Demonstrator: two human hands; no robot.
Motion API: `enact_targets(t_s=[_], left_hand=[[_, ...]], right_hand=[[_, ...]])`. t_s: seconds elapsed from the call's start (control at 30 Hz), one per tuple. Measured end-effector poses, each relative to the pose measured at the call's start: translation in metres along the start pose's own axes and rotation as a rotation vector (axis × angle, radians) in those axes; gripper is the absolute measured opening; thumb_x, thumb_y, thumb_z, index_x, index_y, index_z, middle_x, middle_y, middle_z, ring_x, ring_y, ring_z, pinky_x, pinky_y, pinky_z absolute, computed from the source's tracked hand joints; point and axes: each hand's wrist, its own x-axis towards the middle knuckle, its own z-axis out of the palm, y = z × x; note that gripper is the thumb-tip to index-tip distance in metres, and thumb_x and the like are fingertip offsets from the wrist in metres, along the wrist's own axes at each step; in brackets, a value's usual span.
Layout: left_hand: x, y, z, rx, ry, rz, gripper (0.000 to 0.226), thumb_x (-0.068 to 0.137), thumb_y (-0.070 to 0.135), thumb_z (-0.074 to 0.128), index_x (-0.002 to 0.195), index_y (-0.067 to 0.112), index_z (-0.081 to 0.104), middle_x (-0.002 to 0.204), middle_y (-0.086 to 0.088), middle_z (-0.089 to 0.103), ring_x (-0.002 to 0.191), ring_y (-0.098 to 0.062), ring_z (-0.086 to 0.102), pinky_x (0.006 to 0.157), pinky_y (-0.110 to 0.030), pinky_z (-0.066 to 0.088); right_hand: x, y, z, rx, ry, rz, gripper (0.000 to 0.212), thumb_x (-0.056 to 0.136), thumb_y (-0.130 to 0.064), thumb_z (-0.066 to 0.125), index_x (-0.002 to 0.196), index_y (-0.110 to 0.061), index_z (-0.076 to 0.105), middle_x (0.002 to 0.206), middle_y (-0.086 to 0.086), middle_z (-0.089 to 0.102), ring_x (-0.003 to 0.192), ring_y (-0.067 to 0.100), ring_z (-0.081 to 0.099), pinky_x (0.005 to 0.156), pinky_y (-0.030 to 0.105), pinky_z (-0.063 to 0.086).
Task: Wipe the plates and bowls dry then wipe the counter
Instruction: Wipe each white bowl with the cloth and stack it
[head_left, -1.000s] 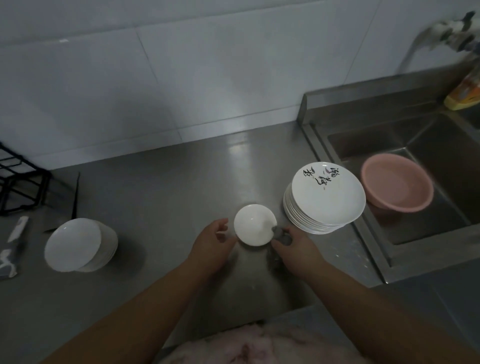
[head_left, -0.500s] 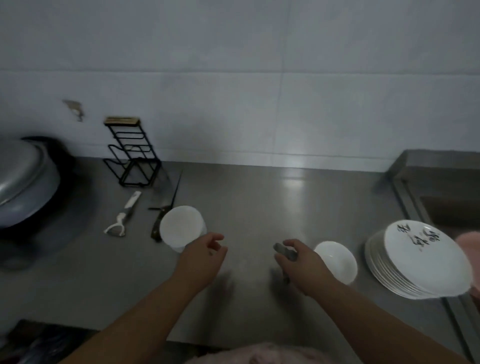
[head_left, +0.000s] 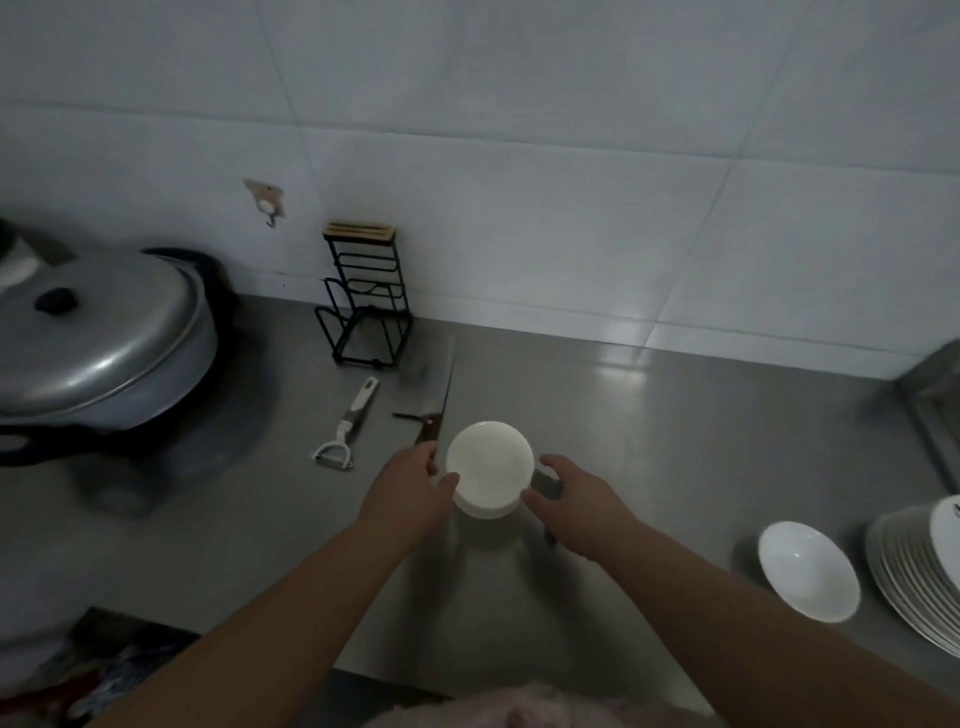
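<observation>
Both hands have come to the stack of small bowls (head_left: 489, 470) at the frame centre. On the counter (head_left: 675, 441), the left hand (head_left: 410, 493) touches the stack's left side, fingers curled against it. The right hand (head_left: 576, 506) clenches a grey cloth (head_left: 545, 486) just beside it. One wiped bowl (head_left: 808, 578) lies lower right, near the plates (head_left: 914, 566). Next step, I think: lift the top bowl and wipe it.

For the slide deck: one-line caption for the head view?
Both hands reach a stack of white bowls on the steel counter; right hand holds a grey cloth.
</observation>
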Motion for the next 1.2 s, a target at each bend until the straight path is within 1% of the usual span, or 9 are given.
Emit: enact_targets(t_s=[0.07, 0.37, 0.5, 0.67, 0.77, 0.87, 0.97, 1.07, 1.2], left_hand=[[0.008, -0.002, -0.001, 0.004, -0.057, 0.047, 0.045, 0.09, 0.036, 0.069, 0.132, 0.022, 0.061, 0.106, 0.004, 0.062, 0.094, -0.014, 0.059, 0.083, -0.029, 0.048], [0.019, -0.016, 0.005, -0.037, -0.068, 0.159, 0.036, 0.084, 0.037, 0.075, 0.116, 0.032, 0.058, 0.098, 0.014, 0.058, 0.088, -0.007, 0.058, 0.077, -0.03, 0.053], [0.016, -0.011, 0.004, -0.137, -0.026, 0.184, 0.041, 0.086, 0.035, 0.073, 0.12, 0.033, 0.051, 0.096, 0.015, 0.058, 0.082, -0.007, 0.058, 0.067, -0.024, 0.046], [-0.002, 0.015, 0.012, -0.243, -0.081, 0.228, 0.042, 0.092, 0.027, 0.068, 0.123, 0.032, 0.041, 0.084, 0.014, 0.062, 0.079, -0.003, 0.061, 0.06, -0.013, 0.039], [-0.02, 0.027, 0.036, -0.244, -0.177, 0.255, 0.045, 0.095, 0.029, 0.067, 0.129, 0.034, 0.038, 0.085, 0.012, 0.065, 0.081, -0.003, 0.064, 0.066, -0.015, 0.048], [-0.04, 0.036, 0.067, -0.25, -0.287, 0.24, 0.043, 0.096, 0.03, 0.069, 0.127, 0.034, 0.04, 0.099, 0.019, 0.06, 0.089, -0.001, 0.061, 0.073, -0.011, 0.046], [-0.05, 0.042, 0.101, -0.19, -0.365, 0.233, 0.043, 0.093, 0.031, 0.07, 0.128, 0.031, 0.044, 0.101, 0.016, 0.06, 0.094, -0.007, 0.062, 0.076, -0.02, 0.045], [-0.056, 0.046, 0.127, -0.13, -0.433, 0.221, 0.04, 0.093, 0.032, 0.069, 0.127, 0.03, 0.046, 0.097, 0.014, 0.064, 0.086, -0.005, 0.059, 0.068, -0.017, 0.042], [-0.063, 0.049, 0.148, -0.104, -0.468, 0.183, 0.045, 0.093, 0.033, 0.068, 0.132, 0.028, 0.047, 0.094, 0.01, 0.068, 0.089, -0.009, 0.063, 0.082, -0.032, 0.054]], right_hand=[[0.002, -0.004, 0.009, -0.016, 0.004, 0.002, 0.063, 0.095, -0.047, 0.065, 0.152, -0.034, 0.041, 0.133, 0.002, 0.065, 0.112, 0.024, 0.064, 0.095, 0.034, 0.051], [-0.004, -0.012, 0.035, 0.131, 0.114, 0.007, 0.063, 0.099, -0.037, 0.065, 0.154, -0.032, 0.036, 0.144, 0.001, 0.059, 0.125, 0.025, 0.058, 0.106, 0.039, 0.048], [-0.01, -0.016, 0.036, 0.217, 0.243, -0.008, 0.057, 0.099, -0.04, 0.064, 0.15, -0.035, 0.039, 0.136, -0.003, 0.061, 0.107, 0.015, 0.057, 0.099, 0.035, 0.051], [-0.032, 0.003, 0.028, 0.31, 0.38, 0.044, 0.045, 0.101, -0.043, 0.06, 0.143, -0.039, 0.046, 0.125, -0.01, 0.065, 0.103, 0.013, 0.064, 0.102, 0.043, 0.054], [-0.052, 0.037, 0.026, 0.295, 0.377, 0.091, 0.044, 0.1, -0.043, 0.06, 0.142, -0.039, 0.047, 0.12, -0.01, 0.067, 0.102, 0.015, 0.067, 0.098, 0.039, 0.058], [-0.069, 0.079, 0.027, 0.249, 0.334, 0.155, 0.044, 0.1, -0.042, 0.061, 0.141, -0.038, 0.049, 0.106, -0.008, 0.071, 0.089, 0.01, 0.068, 0.081, 0.027, 0.058], [-0.079, 0.116, 0.031, 0.187, 0.28, 0.227, 0.044, 0.099, -0.044, 0.061, 0.141, -0.038, 0.05, 0.093, -0.007, 0.069, 0.078, 0.011, 0.069, 0.074, 0.029, 0.056], [-0.086, 0.143, 0.035, 0.148, 0.23, 0.273, 0.046, 0.099, -0.043, 0.061, 0.143, -0.035, 0.049, 0.095, -0.006, 0.065, 0.079, 0.012, 0.066, 0.075, 0.03, 0.051], [-0.091, 0.163, 0.037, 0.125, 0.212, 0.278, 0.048, 0.099, -0.041, 0.061, 0.144, -0.032, 0.05, 0.099, -0.003, 0.064, 0.084, 0.016, 0.057, 0.075, 0.027, 0.041]])
